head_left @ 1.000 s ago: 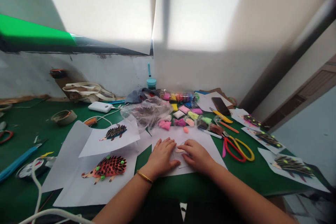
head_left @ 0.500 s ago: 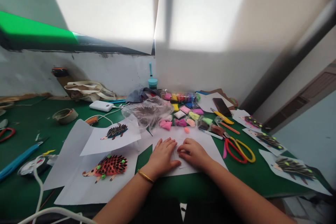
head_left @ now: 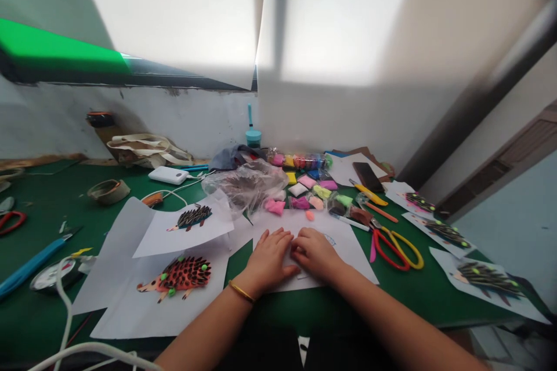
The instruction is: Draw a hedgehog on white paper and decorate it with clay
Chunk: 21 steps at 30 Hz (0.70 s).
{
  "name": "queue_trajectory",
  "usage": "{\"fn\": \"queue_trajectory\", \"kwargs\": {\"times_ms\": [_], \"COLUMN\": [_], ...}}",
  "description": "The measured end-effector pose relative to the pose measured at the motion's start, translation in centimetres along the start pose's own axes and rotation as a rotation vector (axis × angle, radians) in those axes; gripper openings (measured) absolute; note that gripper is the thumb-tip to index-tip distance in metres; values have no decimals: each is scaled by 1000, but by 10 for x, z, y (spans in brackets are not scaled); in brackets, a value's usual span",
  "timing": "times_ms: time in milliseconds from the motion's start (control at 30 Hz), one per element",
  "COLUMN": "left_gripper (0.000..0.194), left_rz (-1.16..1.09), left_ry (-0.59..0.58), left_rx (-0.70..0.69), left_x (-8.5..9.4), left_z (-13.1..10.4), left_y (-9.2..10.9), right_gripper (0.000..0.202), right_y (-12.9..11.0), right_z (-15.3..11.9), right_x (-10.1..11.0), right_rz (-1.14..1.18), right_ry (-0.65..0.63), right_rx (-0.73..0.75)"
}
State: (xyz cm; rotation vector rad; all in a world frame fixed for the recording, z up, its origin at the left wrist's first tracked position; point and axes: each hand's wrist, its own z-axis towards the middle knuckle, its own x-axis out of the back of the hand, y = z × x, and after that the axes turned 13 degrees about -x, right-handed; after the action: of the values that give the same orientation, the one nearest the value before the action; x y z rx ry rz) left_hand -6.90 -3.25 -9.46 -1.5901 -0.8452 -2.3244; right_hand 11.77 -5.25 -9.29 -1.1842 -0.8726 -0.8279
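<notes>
A white sheet of paper lies on the green table in front of me. My left hand rests flat on its left side, fingers stretched forward and thumb pointing right. Close beside it, my right hand is curled, its fingertips drawn together near my left thumb. Whatever those fingertips hold, if anything, is hidden. The edge of a small paper piece shows beneath my hands. A small blue line drawing peeks out right of my right knuckles. An orange lump of clay sits at the sheet's top edge.
Several coloured clay packets lie beyond the sheet. Red-and-yellow scissors and a white pen are at right. Left are a red clay hedgehog picture, a dark hedgehog picture and a blue utility knife.
My right hand has shifted slightly left, closer to my left hand, and its fingers are more curled. The blue drawing now shows beside it. My left hand has stayed put.
</notes>
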Motion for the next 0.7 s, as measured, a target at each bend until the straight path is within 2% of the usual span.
{"fn": "queue_trajectory", "kwargs": {"times_ms": [233, 367, 533, 700], "left_gripper": [69, 69, 73, 68], "left_rz": [9, 12, 13, 23], "left_ry": [27, 26, -5, 3], "left_rx": [-18, -20, -8, -18], "left_x": [-3, -4, -3, -4], "left_z": [0, 0, -1, -1], "left_y": [-2, -3, -3, -3], "right_gripper": [4, 8, 15, 22], "right_y": [-7, -5, 6, 7], "right_z": [2, -1, -14, -23], "right_x": [-11, -8, 2, 3], "right_rz": [-72, -1, 129, 95], "right_ry": [68, 120, 139, 121], "right_rx": [-24, -35, 44, 129]}}
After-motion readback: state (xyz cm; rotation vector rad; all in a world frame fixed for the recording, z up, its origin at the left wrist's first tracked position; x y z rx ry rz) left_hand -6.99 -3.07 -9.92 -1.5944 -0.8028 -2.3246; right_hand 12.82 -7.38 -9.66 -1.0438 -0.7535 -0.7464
